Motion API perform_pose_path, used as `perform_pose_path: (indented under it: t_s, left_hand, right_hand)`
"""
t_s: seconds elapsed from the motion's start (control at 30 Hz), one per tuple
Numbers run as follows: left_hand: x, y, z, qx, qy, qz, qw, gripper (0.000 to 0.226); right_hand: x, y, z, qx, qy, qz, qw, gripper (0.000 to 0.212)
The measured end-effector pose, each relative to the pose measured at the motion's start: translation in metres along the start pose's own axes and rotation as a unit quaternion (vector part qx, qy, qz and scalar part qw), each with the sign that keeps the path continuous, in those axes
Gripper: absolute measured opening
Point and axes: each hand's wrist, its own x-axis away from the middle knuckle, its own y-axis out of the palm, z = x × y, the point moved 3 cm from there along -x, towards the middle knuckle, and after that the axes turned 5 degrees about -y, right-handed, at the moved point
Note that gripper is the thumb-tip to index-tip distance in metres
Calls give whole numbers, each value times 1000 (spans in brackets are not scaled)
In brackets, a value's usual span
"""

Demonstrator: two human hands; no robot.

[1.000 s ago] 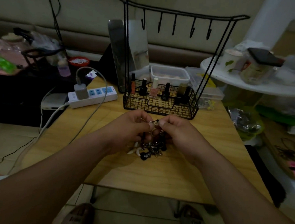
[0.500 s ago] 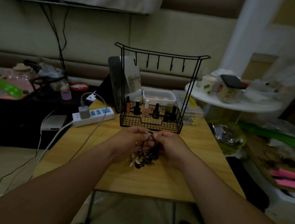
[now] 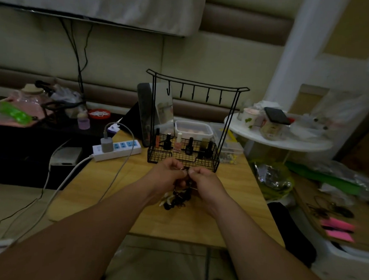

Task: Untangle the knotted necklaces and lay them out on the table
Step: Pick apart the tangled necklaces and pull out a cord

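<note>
in the middle of the frame both hands meet just above the wooden table (image 3: 235, 214). the left hand (image 3: 167, 177) and the right hand (image 3: 207, 183) each have thumb and fingertips pressed together on the top of the necklaces (image 3: 177, 200), and the tips of the two hands almost touch. what exactly sits between the fingertips is too small to make out beyond a thin bit of metal.

the necklaces are one dark, knotted clump hanging from the pinch between the two wrists. the lower end, with black beads and a few pale pieces, lies at the table top, though it is hard to tell whether it rests on the wood or hangs just over it.

just behind the hands, a little higher in the frame, stands a black wire rack (image 3: 215, 160) with a row of hooks on its top bar. its basket holds small nail polish bottles (image 3: 177, 143) in a line. a mirror (image 3: 163, 105) leans behind the rack, and a clear plastic box (image 3: 193, 129) sits beside it.

left of the rack a white power strip (image 3: 124, 151) lies on the table with a grey charger (image 3: 107, 144) plugged in; its cable loops toward the table's near edge.

at the right of the frame a round white side table (image 3: 295, 144) carries a mug (image 3: 249, 118) and a dark phone (image 3: 276, 115) on top of a jar.
</note>
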Motion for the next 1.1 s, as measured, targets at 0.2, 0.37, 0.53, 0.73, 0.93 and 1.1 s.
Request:
perform_pose_path:
  t_s: [0.2, 0.37, 0.53, 0.73, 0.93, 1.1]
  left_hand:
    - [5, -7, 1, -45, 0, 42, 998, 14]
    - [10, -8, 4, -47, 0, 48, 998, 15]
    - [11, -5, 5, -67, 21, 44, 997, 12]
    - [8, -8, 0, -71, 24, 35, 997, 11]
    - [1, -16, -4, -22, 17, 15, 999, 15]
    - [-9, -21, -5, -6, 17, 6, 1000, 11]
  right_hand:
    - [7, 5, -12, 51, -20, 1, 998, 15]
    - [11, 6, -19, 80, -28, -3, 996, 15]
    - [13, 8, -25, 94, -31, -13, 995, 17]
    - [10, 9, -23, 92, -36, -34, 995, 17]
    - [0, 9, -16, 103, -54, -45, 992, 17]
    - [-15, 8, -7, 111, -74, -66, 989, 14]
